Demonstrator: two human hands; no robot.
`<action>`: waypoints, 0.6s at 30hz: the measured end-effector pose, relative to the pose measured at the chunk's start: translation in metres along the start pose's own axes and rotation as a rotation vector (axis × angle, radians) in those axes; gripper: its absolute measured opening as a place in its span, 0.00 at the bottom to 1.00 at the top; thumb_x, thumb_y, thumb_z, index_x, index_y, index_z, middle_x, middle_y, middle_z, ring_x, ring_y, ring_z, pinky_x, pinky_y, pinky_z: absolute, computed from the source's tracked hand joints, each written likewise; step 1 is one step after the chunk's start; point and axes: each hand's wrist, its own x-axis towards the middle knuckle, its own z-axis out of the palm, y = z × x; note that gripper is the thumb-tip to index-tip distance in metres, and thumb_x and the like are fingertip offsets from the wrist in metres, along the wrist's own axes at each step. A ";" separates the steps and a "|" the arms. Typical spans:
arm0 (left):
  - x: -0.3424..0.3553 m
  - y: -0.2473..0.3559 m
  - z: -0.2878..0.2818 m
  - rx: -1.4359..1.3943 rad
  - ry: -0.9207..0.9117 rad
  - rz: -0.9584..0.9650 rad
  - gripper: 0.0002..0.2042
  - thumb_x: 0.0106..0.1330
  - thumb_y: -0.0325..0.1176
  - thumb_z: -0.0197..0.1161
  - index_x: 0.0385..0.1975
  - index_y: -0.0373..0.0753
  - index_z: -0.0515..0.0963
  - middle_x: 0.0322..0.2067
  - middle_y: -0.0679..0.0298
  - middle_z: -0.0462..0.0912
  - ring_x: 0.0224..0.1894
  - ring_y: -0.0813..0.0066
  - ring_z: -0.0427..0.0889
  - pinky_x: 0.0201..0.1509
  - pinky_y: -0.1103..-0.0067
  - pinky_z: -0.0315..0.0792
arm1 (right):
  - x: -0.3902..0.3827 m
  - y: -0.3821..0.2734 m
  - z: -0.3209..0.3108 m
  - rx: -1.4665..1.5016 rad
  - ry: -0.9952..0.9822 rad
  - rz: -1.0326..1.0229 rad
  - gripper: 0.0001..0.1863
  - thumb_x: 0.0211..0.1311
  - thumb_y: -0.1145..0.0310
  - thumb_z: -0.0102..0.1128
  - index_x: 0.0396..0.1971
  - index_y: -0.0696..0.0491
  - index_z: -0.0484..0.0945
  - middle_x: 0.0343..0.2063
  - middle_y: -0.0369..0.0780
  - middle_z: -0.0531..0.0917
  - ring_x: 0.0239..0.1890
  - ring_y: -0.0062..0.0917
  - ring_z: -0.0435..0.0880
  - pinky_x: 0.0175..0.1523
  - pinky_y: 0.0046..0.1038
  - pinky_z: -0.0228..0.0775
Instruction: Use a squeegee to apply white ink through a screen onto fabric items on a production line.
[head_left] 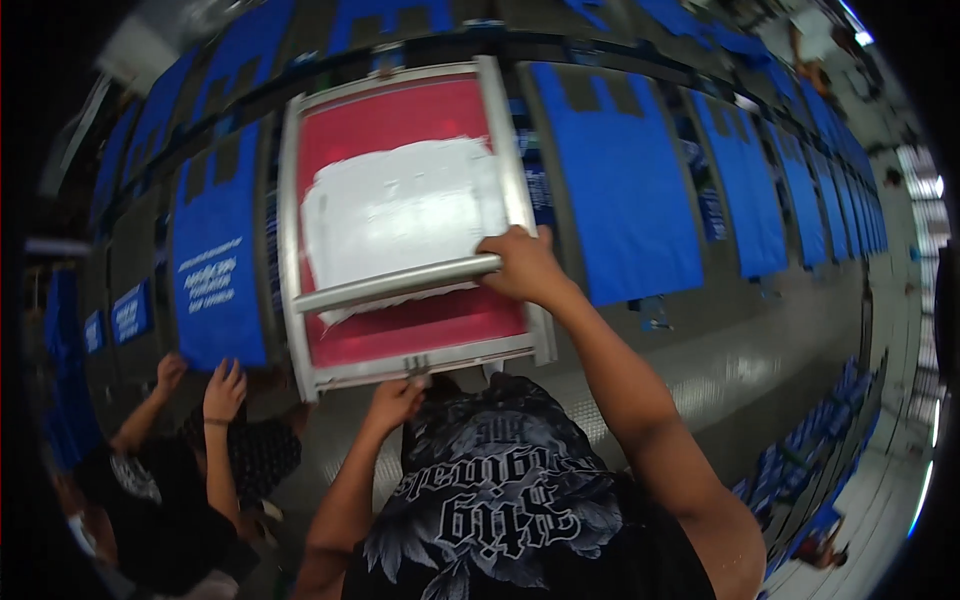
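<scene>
A screen-printing frame point(292, 200) with aluminium rails and red mesh point(420, 330) lies in front of me, a broad layer of white ink point(395, 200) spread over the mesh. A round metal squeegee bar point(390, 280) crosses the ink's lower part. My right hand point(522, 265) grips the bar's right end, beside the frame's right rail. Lower down, my left hand point(398, 400) is closed on a small metal handle point(417, 365) at the middle of the frame's near rail. What lies under the screen is hidden.
Blue fabric pieces point(620, 180) lie on boards in long rows either side and beyond. One at left point(215, 220) bears white print. A co-worker point(160, 490) at lower left has both hands at its near edge. Another person point(820, 550) is far off at lower right.
</scene>
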 end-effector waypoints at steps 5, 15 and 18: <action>-0.016 0.053 -0.086 0.334 0.600 0.387 0.13 0.63 0.38 0.57 0.34 0.31 0.78 0.29 0.54 0.82 0.32 0.66 0.80 0.38 0.72 0.72 | 0.030 0.052 0.024 0.497 0.057 0.049 0.21 0.39 0.54 0.72 0.34 0.49 0.82 0.30 0.39 0.84 0.39 0.27 0.81 0.57 0.47 0.57; 0.047 0.031 -0.186 -0.008 0.684 0.338 0.23 0.71 0.43 0.46 0.58 0.30 0.65 0.57 0.52 0.69 0.59 0.65 0.67 0.62 0.77 0.58 | 0.042 0.068 0.014 0.510 0.097 0.101 0.31 0.36 0.43 0.69 0.31 0.56 0.79 0.26 0.39 0.81 0.31 0.27 0.79 0.38 0.33 0.67; 0.026 0.054 -0.140 0.032 0.757 0.419 0.23 0.72 0.41 0.46 0.58 0.30 0.64 0.54 0.53 0.72 0.55 0.67 0.69 0.59 0.77 0.61 | 0.004 0.081 -0.038 0.683 0.043 0.200 0.25 0.38 0.54 0.73 0.34 0.55 0.81 0.26 0.37 0.80 0.29 0.22 0.77 0.35 0.26 0.68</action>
